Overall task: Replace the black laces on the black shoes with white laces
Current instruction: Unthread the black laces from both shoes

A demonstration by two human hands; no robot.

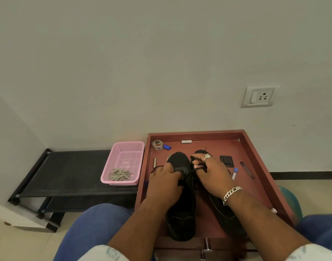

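Two black shoes lie side by side, toes away from me, in a red-brown wooden drawer (255,157). My left hand (164,178) holds the left shoe (182,210) at its lace area, fingers curled over the upper. My right hand (211,171), with a ring and a silver bracelet, pinches a black lace (196,168) that runs from the left shoe. The right shoe (225,217) is mostly hidden under my right forearm. Pale white laces (119,174) lie bundled in a pink basket (131,149) on the left.
In the drawer lie a tape roll (157,145), a blue cap (166,147), a small metal cylinder (186,141), a black wallet-like item (226,161), a pen (247,170) and a blue-tipped tube (235,173). The basket stands on a low black rack (67,172). A wall socket (259,96) is behind.
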